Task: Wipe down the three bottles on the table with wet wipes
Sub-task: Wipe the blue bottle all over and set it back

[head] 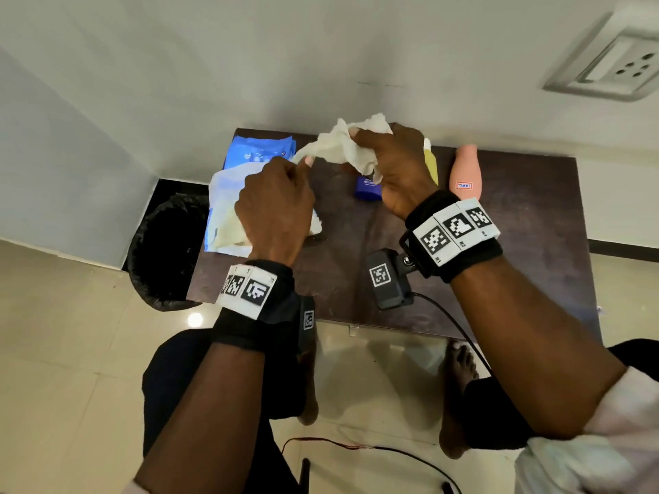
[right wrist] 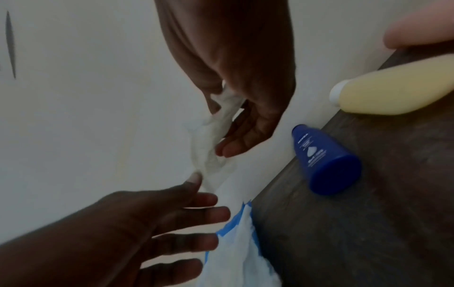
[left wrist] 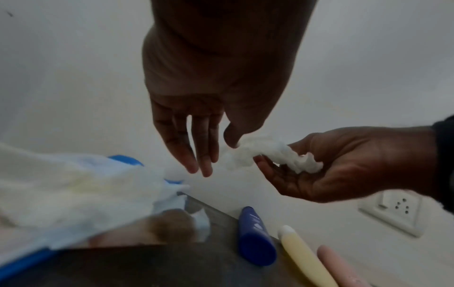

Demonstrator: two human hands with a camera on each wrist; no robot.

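A crumpled white wet wipe [head: 342,147] is stretched in the air between both hands, above the table's far edge. My left hand [head: 305,162] pinches its left end at the thumb tip while the other fingers [left wrist: 196,155] stay straight. My right hand [head: 363,144] grips the bunched right end [left wrist: 290,157]. Three bottles lie on the table under and beside the right hand: a blue bottle [head: 367,188], a yellow bottle [head: 431,165] partly hidden by that hand, and a pink bottle [head: 465,172]. The right wrist view shows the wipe [right wrist: 211,147] and the blue bottle [right wrist: 324,163].
A blue pack of wipes [head: 256,151] lies at the far left of the dark table [head: 517,262], with a heap of white wipes [head: 228,215] in front of it. A black-lined bin [head: 167,251] stands on the floor to the table's left. A wall runs behind.
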